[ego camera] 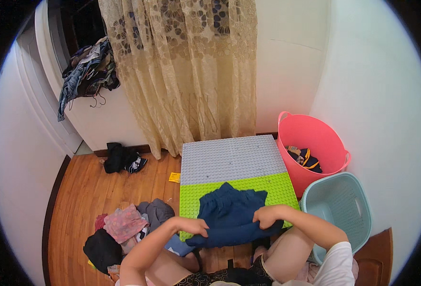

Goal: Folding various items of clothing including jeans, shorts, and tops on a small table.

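A dark blue garment (232, 205) with a gathered waistband lies on the green half of a studded building-brick tabletop (232, 161). Its near part is folded over and hangs at the table's front edge. My left hand (195, 226) grips the fold near its left end. On the other side, my right hand (267, 216) pinches the same fold, thumb toward the middle. Both hands rest low over the cloth, with the fingertips partly hidden in it.
Left of the table, a heap of clothes (124, 223) covers the wooden floor; black clothing (121, 157) lies by the wall. A pink tub (314, 132) holding some clothes and a pale blue basket (366, 214) stand at the right. Clothes on hangers (89, 71) lie on a ledge beside a curtain (192, 89).
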`<state>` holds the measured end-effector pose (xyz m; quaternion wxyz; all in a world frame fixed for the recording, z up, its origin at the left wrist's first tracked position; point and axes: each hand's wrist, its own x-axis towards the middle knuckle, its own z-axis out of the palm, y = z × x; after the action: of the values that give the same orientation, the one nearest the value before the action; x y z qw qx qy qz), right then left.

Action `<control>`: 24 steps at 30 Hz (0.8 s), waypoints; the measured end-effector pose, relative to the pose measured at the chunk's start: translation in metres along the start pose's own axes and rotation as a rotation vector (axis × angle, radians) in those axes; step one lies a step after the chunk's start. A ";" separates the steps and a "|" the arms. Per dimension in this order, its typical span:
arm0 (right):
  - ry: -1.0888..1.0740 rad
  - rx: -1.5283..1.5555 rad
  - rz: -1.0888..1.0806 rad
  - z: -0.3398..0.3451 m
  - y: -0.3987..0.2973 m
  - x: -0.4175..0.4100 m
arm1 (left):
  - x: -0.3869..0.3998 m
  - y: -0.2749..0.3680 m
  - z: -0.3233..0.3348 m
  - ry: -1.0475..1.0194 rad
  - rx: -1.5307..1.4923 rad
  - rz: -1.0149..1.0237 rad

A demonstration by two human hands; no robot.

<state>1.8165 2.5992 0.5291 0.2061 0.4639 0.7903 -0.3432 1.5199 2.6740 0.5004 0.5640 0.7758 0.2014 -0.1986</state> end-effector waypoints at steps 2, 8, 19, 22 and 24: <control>0.000 0.071 -0.035 -0.025 0.004 -0.002 | -0.004 -0.002 -0.020 0.053 -0.170 -0.121; 0.318 0.243 0.176 -0.060 0.058 0.038 | 0.022 -0.041 -0.065 0.682 -0.471 -0.129; 0.487 0.214 0.163 -0.025 0.058 0.082 | 0.060 0.005 -0.001 0.872 0.806 0.008; 0.473 0.269 0.146 -0.018 0.055 0.082 | 0.065 0.002 0.008 0.828 0.794 -0.021; 0.442 0.343 0.153 -0.019 0.056 0.082 | 0.064 0.003 0.005 0.792 0.786 0.005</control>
<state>1.8257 2.6803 0.4696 -0.0271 0.6139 0.7091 -0.3458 1.5748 2.6738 0.4675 0.1139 0.9437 0.3067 0.0495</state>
